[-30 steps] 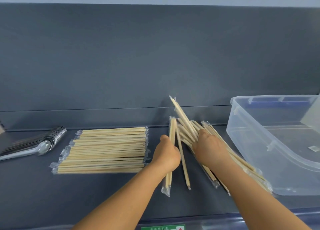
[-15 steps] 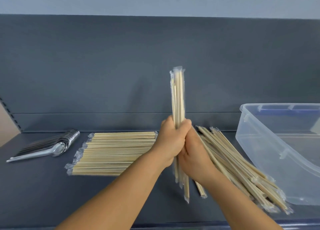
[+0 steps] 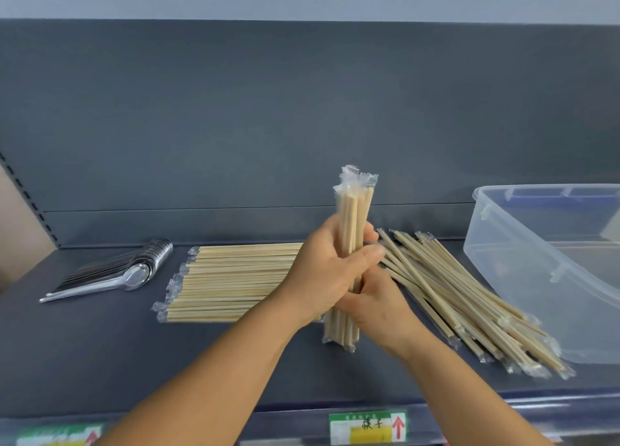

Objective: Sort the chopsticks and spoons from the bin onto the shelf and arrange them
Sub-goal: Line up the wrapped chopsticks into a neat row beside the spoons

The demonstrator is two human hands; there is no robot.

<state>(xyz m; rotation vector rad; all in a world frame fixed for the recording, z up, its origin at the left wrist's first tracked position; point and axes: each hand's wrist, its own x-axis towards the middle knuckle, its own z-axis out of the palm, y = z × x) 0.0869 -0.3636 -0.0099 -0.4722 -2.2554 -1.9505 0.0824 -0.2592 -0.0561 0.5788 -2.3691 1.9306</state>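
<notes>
A bundle of wrapped wooden chopsticks (image 3: 353,210) stands upright on the dark shelf (image 3: 100,361), its lower end touching the shelf. My left hand (image 3: 322,271) grips the bundle at its middle. Just below, my right hand (image 3: 375,306) holds the same bundle. Left of my hands lies a neat flat stack of wrapped chopsticks (image 3: 231,281). A loose slanted pile of wrapped chopsticks (image 3: 469,301) lies to the right. A row of metal spoons (image 3: 114,274) sits at the far left. The clear plastic bin (image 3: 523,278) stands at the right; only a scrap shows inside.
The shelf's back panel rises behind everything. A perforated upright post (image 3: 27,197) bounds the left side. Price labels (image 3: 367,427) line the shelf's front edge. Bare shelf shows in front of the spoons and the neat stack.
My hands gathered several chopsticks off the shelf, stood them upright, and now the bundle has dropped lower with its end on the shelf.
</notes>
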